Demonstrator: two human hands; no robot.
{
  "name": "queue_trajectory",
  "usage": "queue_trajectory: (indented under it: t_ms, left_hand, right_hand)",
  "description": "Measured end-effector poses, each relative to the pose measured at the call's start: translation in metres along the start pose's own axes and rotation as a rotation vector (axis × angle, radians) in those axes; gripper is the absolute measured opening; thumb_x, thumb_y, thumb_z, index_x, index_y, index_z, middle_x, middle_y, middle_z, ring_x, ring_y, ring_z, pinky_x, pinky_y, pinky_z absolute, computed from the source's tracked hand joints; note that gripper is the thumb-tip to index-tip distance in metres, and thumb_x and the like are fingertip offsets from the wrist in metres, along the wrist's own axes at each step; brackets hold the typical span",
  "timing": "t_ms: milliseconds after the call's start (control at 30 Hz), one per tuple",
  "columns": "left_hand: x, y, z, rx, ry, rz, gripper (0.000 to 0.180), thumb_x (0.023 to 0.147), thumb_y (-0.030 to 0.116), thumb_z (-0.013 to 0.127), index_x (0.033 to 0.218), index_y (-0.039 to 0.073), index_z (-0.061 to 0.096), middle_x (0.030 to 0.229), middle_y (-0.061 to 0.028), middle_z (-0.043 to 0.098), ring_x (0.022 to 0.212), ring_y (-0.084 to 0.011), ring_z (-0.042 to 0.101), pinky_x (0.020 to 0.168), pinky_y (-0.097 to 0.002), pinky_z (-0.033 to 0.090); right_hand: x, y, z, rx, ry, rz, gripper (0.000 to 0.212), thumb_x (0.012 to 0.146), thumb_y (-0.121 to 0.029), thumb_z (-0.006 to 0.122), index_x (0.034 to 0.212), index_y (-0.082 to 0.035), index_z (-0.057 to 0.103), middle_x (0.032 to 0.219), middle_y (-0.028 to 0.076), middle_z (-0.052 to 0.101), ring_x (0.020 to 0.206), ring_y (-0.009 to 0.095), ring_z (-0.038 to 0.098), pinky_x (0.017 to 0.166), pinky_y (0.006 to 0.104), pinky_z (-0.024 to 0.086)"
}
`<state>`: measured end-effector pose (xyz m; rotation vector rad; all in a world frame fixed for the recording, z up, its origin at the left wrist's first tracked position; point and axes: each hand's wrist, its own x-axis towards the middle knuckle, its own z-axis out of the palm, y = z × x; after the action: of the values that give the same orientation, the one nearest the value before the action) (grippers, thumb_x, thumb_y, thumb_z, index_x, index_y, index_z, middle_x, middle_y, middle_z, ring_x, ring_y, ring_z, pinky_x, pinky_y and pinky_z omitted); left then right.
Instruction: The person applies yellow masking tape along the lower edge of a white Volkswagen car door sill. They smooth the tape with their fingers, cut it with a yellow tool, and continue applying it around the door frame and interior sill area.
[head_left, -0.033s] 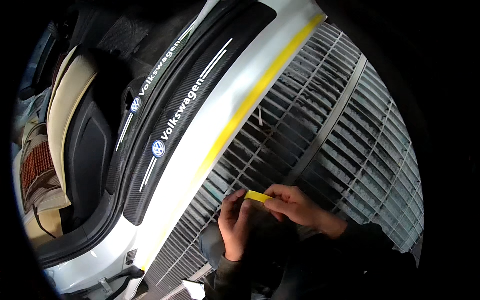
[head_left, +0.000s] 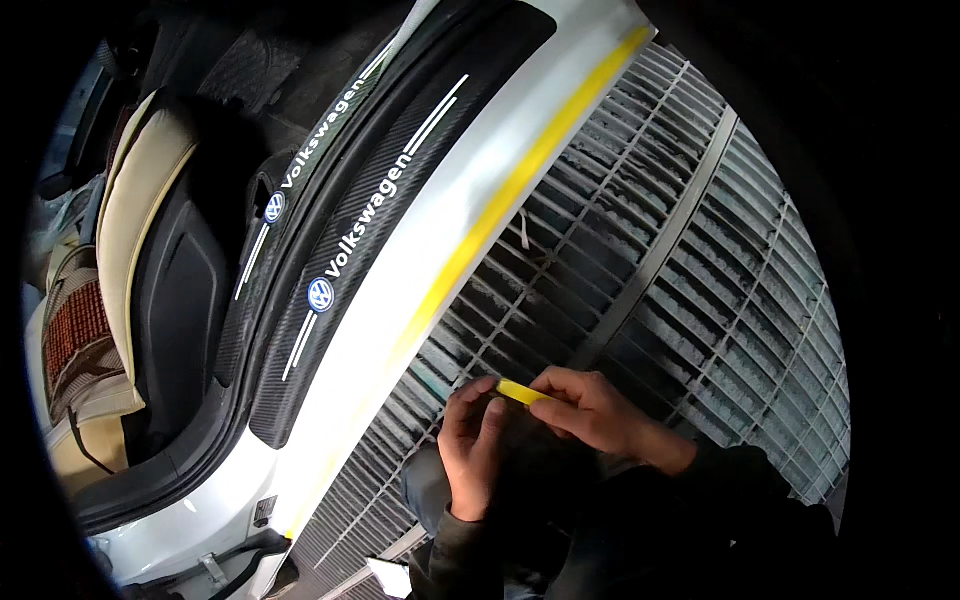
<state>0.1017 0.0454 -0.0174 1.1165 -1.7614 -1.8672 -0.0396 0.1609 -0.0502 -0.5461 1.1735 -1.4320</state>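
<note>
Both of my hands hold a narrow roll of yellow tape (head_left: 520,392) above the floor grating, in front of my body. My left hand (head_left: 470,445) has its fingertips and thumb closed around the roll's left end. At the right end, my right hand (head_left: 597,412) pinches it between thumb and fingers. The roll shows almost edge-on, so its hollow middle is hidden. Left of my hands, a strip of yellow tape (head_left: 497,208) runs along the lower edge of a white car sill (head_left: 400,265), its near part washed out by glare.
A black door-sill guard (head_left: 370,215) with white lettering covers the sill's top. Inside the car stands a beige and black seat (head_left: 150,190) with a beaded cover. Metal floor grating (head_left: 640,230) lies below, with a pale scrap (head_left: 523,232) on it. My knee (head_left: 425,485) shows beside my left wrist.
The yellow tape roll has tilted slightly, its right end lower and its face thinner to view. My hands stay almost in place, and the whole view has shifted a little.
</note>
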Motion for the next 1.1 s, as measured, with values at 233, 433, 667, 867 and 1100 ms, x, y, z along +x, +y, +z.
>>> queue_trajectory:
  t_ms: [233,433,667,867,1100]
  left_hand:
    - [0.004,0.0,-0.01,0.093,-0.029,0.019,0.019,0.093,0.004,0.067,0.11,-0.002,0.064,0.103,-0.0059,0.065,0.094,-0.0119,0.062,0.086,-0.0247,0.048]
    - [0.01,0.006,-0.006,0.079,-0.011,-0.039,0.011,0.088,0.001,0.07,0.098,-0.001,0.066,0.089,-0.0022,0.065,0.084,-0.0095,0.061,0.077,-0.0237,0.049]
    - [0.018,0.025,0.025,0.384,0.001,0.269,0.009,0.081,-0.003,0.072,0.088,0.001,0.069,0.09,-0.0106,0.067,0.079,-0.0189,0.067,0.069,-0.0289,0.053]
    - [0.045,0.023,0.044,0.293,-0.099,0.285,0.013,0.082,0.006,0.077,0.091,0.0,0.07,0.086,-0.0082,0.069,0.073,-0.0131,0.067,0.065,-0.0261,0.054]
    - [0.075,0.025,0.073,0.082,-0.006,0.354,0.015,0.077,-0.002,0.079,0.087,-0.001,0.067,0.082,-0.0094,0.07,0.074,-0.0123,0.068,0.066,-0.026,0.054]
  right_hand:
    - [-0.003,-0.007,0.003,-0.483,0.038,-0.235,0.024,0.096,-0.024,0.058,0.106,-0.001,0.059,0.074,0.012,0.063,0.062,0.021,0.063,0.056,0.034,0.049]
    - [-0.006,-0.001,0.002,-0.544,0.116,-0.278,0.036,0.098,-0.026,0.056,0.125,-0.002,0.054,0.092,0.019,0.068,0.074,0.028,0.07,0.063,0.0369,0.055]
    - [-0.011,0.001,-0.018,-0.775,0.301,-0.254,0.029,0.099,-0.02,0.057,0.124,-0.005,0.061,0.089,0.015,0.071,0.068,0.022,0.07,0.056,0.0311,0.054]
    - [-0.017,-0.027,-0.046,-0.794,0.362,-0.027,0.026,0.1,-0.02,0.057,0.114,-0.001,0.067,0.07,0.009,0.067,0.057,0.014,0.065,0.051,0.0282,0.05]
    - [0.004,-0.048,-0.06,-0.794,0.421,-0.12,0.023,0.099,-0.012,0.054,0.114,0.0,0.067,0.076,0.007,0.068,0.056,0.009,0.062,0.052,0.0236,0.048]
